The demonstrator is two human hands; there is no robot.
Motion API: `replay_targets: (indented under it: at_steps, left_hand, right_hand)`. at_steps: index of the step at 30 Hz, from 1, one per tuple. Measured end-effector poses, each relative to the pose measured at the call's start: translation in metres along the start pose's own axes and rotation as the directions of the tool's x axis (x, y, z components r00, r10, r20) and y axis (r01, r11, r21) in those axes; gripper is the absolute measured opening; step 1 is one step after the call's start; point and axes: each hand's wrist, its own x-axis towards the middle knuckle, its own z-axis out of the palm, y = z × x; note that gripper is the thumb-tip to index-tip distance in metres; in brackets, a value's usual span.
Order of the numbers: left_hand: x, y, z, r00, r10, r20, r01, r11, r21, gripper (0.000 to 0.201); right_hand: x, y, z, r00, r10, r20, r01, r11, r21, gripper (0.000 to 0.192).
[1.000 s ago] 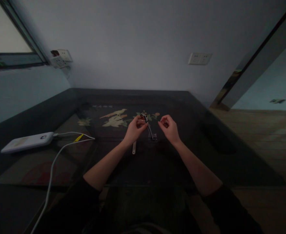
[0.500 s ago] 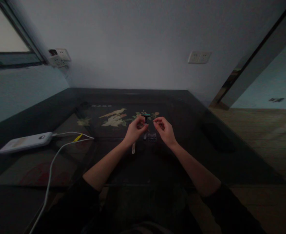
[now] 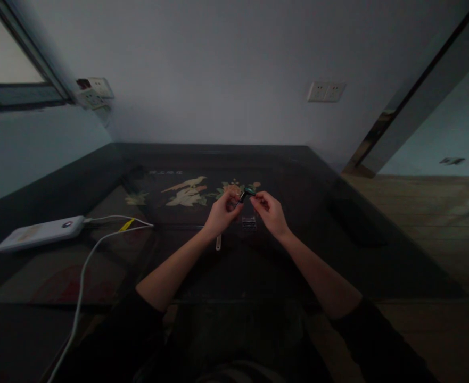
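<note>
A razor (image 3: 249,191) with a dark, green-edged head is held up over the table, leaning to the right. My left hand (image 3: 221,211) pinches it just below the head, thumb and fingers closed; most of the handle is hidden. At the right end of the head, the closed fingertips of my right hand (image 3: 272,214) meet the razor. Under the gap between my hands lies a small clear plastic case (image 3: 249,223) with dark pieces in it. A thin pale stick (image 3: 218,242) with a hole at its end pokes out beneath my left wrist.
On the left of the dark table (image 3: 306,266) rests a white power bank (image 3: 40,234), its white cable (image 3: 84,271) running off the near edge with a yellow tag (image 3: 127,225). A dark flat object (image 3: 356,223) lies at the right. Behind the table is a wall with sockets (image 3: 326,91).
The razor has turned from upright to leaning right, its head now at my right fingertips. My right hand was apart from it before. Both hands stay in nearly the same place.
</note>
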Motion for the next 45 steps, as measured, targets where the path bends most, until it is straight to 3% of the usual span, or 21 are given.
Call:
replay_targets:
  at_steps: [5, 17, 25, 38, 45]
  left_hand:
    - [-0.001, 0.001, -0.002, 1.000, 0.007, 0.020, -0.007, 1.000, -0.023, 0.023]
    - [-0.004, 0.005, -0.005, 0.990, 0.141, 0.001, -0.140, 0.981, 0.136, 0.043]
    - [-0.005, 0.005, -0.004, 0.972, 0.236, 0.009, -0.234, 0.953, 0.195, 0.040]
    - [-0.006, 0.004, -0.006, 0.920, 0.390, 0.040, -0.386, 0.884, 0.264, 0.038]
    - [-0.005, 0.002, -0.007, 0.884, 0.463, 0.069, -0.462, 0.838, 0.290, 0.037]
  right_hand:
    - [0.001, -0.001, -0.001, 1.000, 0.019, 0.002, -0.019, 0.999, 0.030, 0.035]
    - [0.004, 0.001, -0.002, 0.993, 0.120, 0.024, -0.122, 0.979, 0.162, 0.045]
    - [0.007, 0.004, -0.004, 0.983, 0.165, 0.080, -0.179, 0.958, 0.223, 0.049]
    - [0.008, -0.002, -0.011, 0.987, 0.108, 0.119, -0.141, 0.936, 0.322, 0.044]
    - [0.009, -0.003, -0.015, 0.982, 0.139, 0.128, -0.178, 0.906, 0.383, 0.044]
